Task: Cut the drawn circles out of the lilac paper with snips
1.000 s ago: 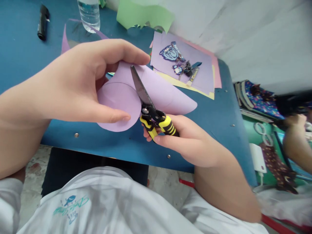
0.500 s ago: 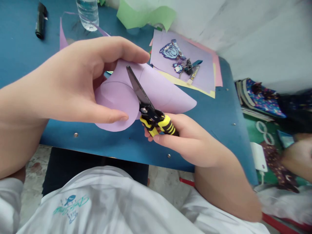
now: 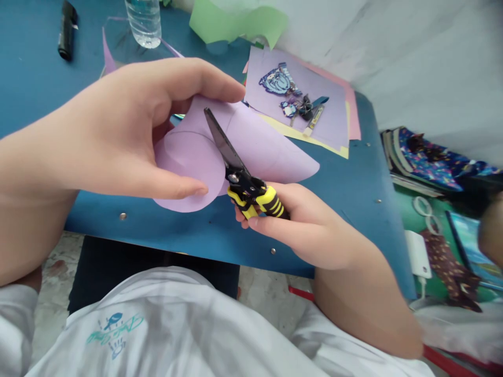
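Note:
A sheet of purple paper (image 3: 271,141) with drawn curved lines is held up over the blue table. My left hand (image 3: 129,125) is closed on it, thumb pressing a rounded flap in front and index finger along the top edge. Black-and-yellow scissors (image 3: 239,183) are gripped in my right hand (image 3: 298,220), fingers wrapped round the handles. Their dark blade lies across the paper and points up and to the left, beside the rounded flap. The lower blade is hidden behind the paper.
On the blue table (image 3: 338,193) are a black marker (image 3: 67,31), a clear water bottle (image 3: 144,23), green paper (image 3: 236,23) and stacked coloured sheets (image 3: 334,115) with keys and charms on top. Right of it, a green surface holds books (image 3: 424,157) and a white charger (image 3: 417,254).
My hands, the paper and the scissors have hardly moved. At the far right, another person's arm has drawn back, showing more of a tablet-like screen.

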Action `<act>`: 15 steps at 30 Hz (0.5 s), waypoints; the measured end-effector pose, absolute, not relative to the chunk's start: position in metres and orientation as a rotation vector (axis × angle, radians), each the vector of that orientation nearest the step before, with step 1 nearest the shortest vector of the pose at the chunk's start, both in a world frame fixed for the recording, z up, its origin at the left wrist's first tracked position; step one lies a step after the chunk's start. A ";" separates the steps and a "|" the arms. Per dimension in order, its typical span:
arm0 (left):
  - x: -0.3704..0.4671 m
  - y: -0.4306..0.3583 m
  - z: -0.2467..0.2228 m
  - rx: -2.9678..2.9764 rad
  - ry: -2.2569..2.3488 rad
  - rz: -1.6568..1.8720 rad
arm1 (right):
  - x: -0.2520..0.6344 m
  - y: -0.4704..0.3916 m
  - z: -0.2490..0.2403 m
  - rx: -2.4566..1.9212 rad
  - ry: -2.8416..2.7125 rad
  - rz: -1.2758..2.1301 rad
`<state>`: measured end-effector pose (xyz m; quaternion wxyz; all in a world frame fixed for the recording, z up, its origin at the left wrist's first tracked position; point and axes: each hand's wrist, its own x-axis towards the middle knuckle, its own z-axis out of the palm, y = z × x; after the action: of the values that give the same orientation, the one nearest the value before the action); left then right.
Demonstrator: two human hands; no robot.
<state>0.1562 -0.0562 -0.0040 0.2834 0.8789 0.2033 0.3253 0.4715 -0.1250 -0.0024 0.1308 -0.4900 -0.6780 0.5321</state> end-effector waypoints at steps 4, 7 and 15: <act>0.156 -0.057 -0.004 2.325 0.556 0.857 | 0.470 -0.124 -0.001 -1.427 -1.996 1.526; 0.155 -0.059 -0.004 2.321 0.570 0.854 | 0.469 -0.124 0.000 -1.434 -2.023 1.508; 0.153 -0.052 -0.004 2.445 0.537 0.829 | 0.471 -0.123 -0.003 -1.439 -2.042 1.437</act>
<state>0.1531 -0.0524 -0.0040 0.2495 0.8979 0.1973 0.3044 0.4711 -0.1229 -0.0025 0.1295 -0.4951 -0.7025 0.4945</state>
